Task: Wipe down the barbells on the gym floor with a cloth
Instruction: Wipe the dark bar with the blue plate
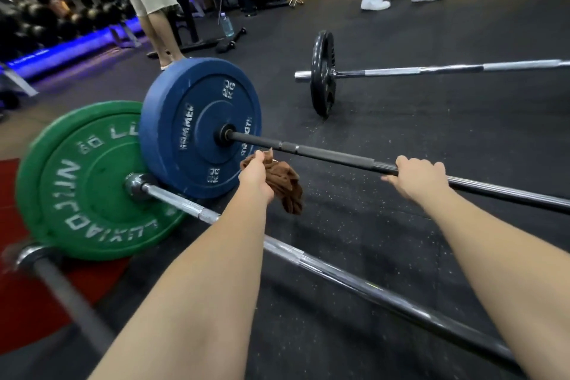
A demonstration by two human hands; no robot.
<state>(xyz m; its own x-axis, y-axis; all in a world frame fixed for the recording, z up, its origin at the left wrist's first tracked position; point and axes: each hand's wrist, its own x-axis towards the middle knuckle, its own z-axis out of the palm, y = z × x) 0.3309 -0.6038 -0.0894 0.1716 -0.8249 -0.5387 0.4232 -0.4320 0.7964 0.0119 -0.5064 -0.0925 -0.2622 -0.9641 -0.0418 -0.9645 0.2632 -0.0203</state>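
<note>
Forearms (200, 287) cross the chrome barbell (339, 274); left hand (254, 176) clutches the brown cloth (285, 187) just short of the black barbell (333, 155) — its shaft running rightward from the blue plate (191, 120) — right hand (419, 179) gripping it farther along.

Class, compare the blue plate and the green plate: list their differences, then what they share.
The blue plate is mounted on a dark bar, the green plate on a chrome bar. The blue plate reads HAMMER, the green plate LUXIAOJUN. Both stand upright on the floor with white lettering.
</note>
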